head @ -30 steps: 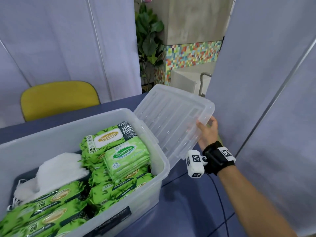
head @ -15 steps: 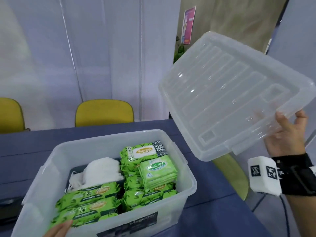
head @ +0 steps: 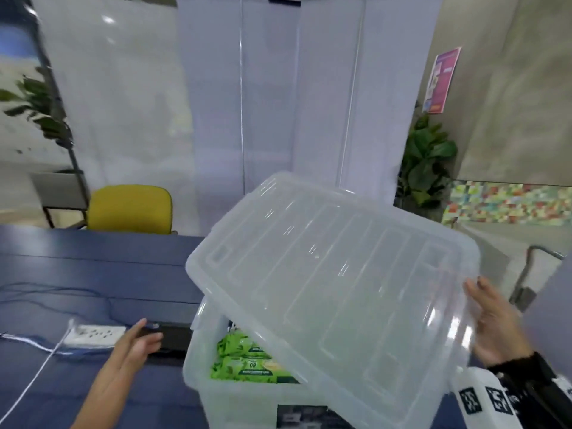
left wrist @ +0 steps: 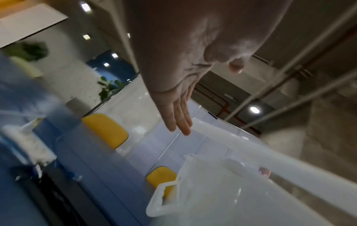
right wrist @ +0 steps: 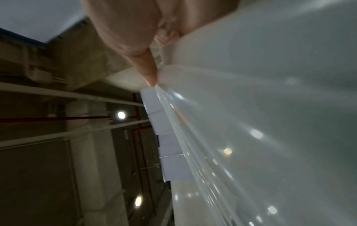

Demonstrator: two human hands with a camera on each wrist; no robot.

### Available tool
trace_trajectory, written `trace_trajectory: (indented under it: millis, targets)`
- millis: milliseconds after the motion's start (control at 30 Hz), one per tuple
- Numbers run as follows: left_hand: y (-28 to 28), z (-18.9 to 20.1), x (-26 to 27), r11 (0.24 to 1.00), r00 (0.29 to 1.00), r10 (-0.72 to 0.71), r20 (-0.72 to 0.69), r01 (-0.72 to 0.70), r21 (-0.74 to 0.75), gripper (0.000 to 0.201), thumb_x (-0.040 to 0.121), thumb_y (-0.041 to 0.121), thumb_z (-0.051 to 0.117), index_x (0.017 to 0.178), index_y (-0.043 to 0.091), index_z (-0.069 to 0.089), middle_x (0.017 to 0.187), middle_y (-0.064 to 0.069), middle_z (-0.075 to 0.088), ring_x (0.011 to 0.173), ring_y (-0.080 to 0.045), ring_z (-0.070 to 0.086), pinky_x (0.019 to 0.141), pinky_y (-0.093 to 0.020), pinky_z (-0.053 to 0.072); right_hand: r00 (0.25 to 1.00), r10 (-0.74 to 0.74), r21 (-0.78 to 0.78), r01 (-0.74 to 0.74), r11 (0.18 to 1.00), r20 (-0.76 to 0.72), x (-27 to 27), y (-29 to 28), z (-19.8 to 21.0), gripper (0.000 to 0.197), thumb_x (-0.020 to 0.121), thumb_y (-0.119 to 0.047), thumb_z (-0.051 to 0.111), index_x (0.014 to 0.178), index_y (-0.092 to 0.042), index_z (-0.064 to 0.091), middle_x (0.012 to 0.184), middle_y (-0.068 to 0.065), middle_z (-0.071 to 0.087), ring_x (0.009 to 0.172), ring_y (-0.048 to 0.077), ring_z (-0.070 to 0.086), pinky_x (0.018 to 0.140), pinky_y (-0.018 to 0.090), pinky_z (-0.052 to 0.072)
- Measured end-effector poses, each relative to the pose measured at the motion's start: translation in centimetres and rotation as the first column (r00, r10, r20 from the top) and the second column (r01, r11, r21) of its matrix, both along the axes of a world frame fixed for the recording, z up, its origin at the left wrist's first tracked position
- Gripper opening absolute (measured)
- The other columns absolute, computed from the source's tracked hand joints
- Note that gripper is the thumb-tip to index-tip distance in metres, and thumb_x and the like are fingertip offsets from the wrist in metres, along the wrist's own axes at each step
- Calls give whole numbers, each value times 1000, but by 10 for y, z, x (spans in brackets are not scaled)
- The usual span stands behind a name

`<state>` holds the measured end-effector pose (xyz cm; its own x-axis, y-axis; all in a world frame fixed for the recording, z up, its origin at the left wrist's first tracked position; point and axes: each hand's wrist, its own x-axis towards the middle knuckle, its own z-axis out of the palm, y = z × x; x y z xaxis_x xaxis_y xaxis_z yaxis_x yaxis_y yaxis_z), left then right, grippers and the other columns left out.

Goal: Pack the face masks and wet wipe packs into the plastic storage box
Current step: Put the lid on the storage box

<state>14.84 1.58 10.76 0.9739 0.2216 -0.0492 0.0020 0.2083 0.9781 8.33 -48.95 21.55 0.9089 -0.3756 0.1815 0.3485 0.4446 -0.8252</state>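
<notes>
The clear plastic storage box (head: 198,376) stands on the blue table, with green wet wipe packs (head: 244,363) showing inside. A clear ribbed lid (head: 334,292) hangs tilted over the box and hides most of its contents, face masks included. My right hand (head: 492,329) grips the lid's right edge, with its thumb on the lid (right wrist: 270,122) in the right wrist view. My left hand (head: 136,342) hovers left of the box, fingers straight and holding nothing. In the left wrist view its fingers (left wrist: 179,120) point toward the box rim (left wrist: 160,198).
A white power strip (head: 93,334) with cables and a black device (head: 173,339) lie on the blue table (head: 93,267) left of the box. A yellow chair (head: 130,209) stands behind the table. White screens close off the back, with a plant (head: 427,162) at the right.
The lid has swung down and left from high on the right to over the box. My left hand has risen from the box's front corner to its left side.
</notes>
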Motion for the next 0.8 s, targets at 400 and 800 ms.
trace_trajectory:
  millis: [400, 800]
  targets:
    - [-12, -7, -17, 965, 991, -117, 71, 96, 244, 60, 91, 6, 58, 140, 34, 36, 134, -6, 52, 95, -15, 66, 75, -24, 58, 860, 32, -57, -71, 996, -510, 26, 12, -57, 39, 94, -17, 49, 68, -8, 77, 71, 12, 72, 58, 23, 69, 43, 29, 53]
    - [-24, -3, -13, 688, 970, -224, 99, 85, 721, 54, 56, 72, 60, 107, 55, 53, 145, -8, 33, 145, -20, 13, 112, -50, 26, 856, -218, -806, -312, 503, -468, -14, -10, -32, 86, 60, -62, 77, 131, -21, 52, 132, 2, 54, 113, 14, 54, 93, 33, 50]
